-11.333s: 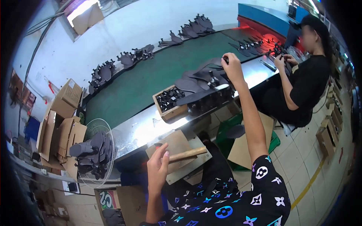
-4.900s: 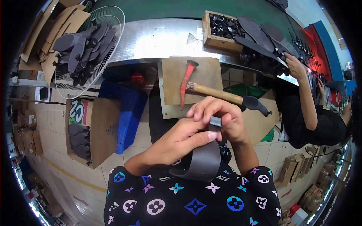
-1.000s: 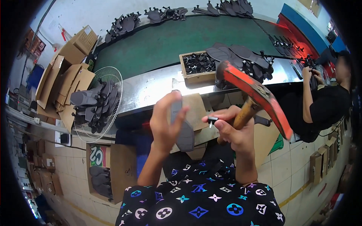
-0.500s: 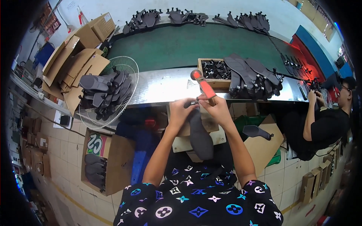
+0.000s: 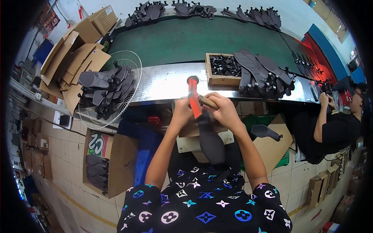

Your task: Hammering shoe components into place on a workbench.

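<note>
While two hands (image 5: 182,113) flank one sole (image 5: 211,141), right (image 5: 226,112) grips one hammer (image 5: 194,98)

Person's L hand (image 5: 182,112) & R hand (image 5: 223,110) are close tog.; red hammer (image 5: 193,97) blocks the gap betw. them. Dark sole (image 5: 211,143) obstructs the near side, betw. forearms. Beyond hands, metal bench (image 5: 163,79) gives a free lane, w/ wire basket (image 5: 139,72) left, wooden box (image 5: 225,80) right. Sole pile (image 5: 256,73) blocks further right. Far green belt (image 5: 167,46) has wide open room mid-surface.
</note>
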The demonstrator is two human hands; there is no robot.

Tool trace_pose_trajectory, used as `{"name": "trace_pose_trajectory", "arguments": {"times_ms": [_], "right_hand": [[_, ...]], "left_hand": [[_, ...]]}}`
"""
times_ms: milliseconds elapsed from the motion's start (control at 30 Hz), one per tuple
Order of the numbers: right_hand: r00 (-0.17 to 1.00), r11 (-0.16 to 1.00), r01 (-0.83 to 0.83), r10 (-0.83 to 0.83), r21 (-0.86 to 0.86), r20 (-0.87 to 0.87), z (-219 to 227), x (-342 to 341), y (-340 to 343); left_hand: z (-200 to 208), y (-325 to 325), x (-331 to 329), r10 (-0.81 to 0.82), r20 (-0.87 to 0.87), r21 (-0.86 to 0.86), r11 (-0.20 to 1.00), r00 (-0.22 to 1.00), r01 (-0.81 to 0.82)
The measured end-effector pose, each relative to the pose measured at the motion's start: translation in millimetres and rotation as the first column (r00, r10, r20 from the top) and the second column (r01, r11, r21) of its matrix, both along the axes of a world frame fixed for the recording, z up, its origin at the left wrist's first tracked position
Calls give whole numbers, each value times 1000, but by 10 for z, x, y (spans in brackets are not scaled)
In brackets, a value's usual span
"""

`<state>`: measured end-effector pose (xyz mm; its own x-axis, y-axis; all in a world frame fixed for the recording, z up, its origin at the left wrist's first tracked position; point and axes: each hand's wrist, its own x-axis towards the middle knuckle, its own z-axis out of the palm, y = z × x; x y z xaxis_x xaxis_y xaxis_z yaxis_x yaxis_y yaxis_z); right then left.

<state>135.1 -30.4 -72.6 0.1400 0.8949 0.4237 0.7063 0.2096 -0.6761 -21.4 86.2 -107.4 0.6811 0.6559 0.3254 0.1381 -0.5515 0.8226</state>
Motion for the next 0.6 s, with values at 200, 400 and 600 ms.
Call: {"name": "trace_pose_trajectory", "arguments": {"times_ms": [200, 400, 600], "right_hand": [[996, 996, 71, -68, 59, -55, 3, -81, -107], [863, 972, 206, -234, -111, -448, 505, -423, -719], [973, 977, 160, -181, -143, -145, 436, -439, -773]], "left_hand": [[-138, 58, 12, -91, 67, -140, 985, 994, 100], [-173, 57, 50, -134, 172, -240, 955, 976, 173], [-130, 83, 26, -185, 137, -261, 941, 973, 215]]}}
